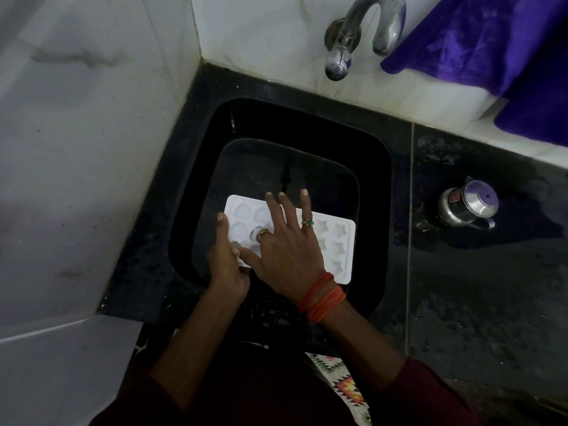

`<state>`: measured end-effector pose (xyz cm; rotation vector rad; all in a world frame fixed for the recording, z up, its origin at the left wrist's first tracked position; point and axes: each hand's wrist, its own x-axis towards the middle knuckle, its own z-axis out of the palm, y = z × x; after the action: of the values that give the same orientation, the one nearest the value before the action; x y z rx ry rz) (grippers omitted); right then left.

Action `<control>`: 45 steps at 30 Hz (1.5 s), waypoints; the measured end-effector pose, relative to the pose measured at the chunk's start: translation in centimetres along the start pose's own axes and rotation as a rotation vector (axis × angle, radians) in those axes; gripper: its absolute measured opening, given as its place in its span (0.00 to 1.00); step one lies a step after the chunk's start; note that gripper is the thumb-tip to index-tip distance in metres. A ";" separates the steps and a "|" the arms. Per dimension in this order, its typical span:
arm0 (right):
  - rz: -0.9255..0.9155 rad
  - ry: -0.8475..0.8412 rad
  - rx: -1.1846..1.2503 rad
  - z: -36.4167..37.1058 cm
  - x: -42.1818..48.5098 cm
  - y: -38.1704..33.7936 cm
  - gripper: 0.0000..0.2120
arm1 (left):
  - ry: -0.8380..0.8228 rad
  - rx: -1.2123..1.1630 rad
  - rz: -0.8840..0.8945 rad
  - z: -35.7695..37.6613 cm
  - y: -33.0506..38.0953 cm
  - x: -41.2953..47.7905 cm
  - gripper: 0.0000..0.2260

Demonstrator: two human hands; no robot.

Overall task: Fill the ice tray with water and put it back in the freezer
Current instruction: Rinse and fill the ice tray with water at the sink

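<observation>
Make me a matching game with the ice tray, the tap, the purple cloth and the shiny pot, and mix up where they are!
Things:
1 ice tray
2 tap
3 purple cloth
4 shiny pot

Places:
A on the black counter
B hanging at the top right
C inside the sink
D on the white wall

Pairs: 1-C, 2-D, 3-B, 4-A
</observation>
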<state>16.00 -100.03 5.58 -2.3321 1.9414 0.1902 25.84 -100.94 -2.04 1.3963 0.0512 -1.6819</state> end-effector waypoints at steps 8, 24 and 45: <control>0.019 0.017 0.030 0.0 -0.6 -0.1 0.34 | -0.024 -0.002 -0.013 -0.1 0.3 0.5 0.29; 0.024 0.039 0.066 0.7 -0.4 0.1 0.32 | 0.007 0.004 -0.025 -0.1 0.4 0.1 0.25; 0.024 0.020 0.106 0.7 -2.0 0.4 0.32 | -0.019 -0.008 -0.014 0.1 0.1 1.2 0.25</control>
<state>15.23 -98.04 5.23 -2.2541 1.9387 0.0642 25.92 -101.77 -2.92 1.3768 0.0571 -1.7051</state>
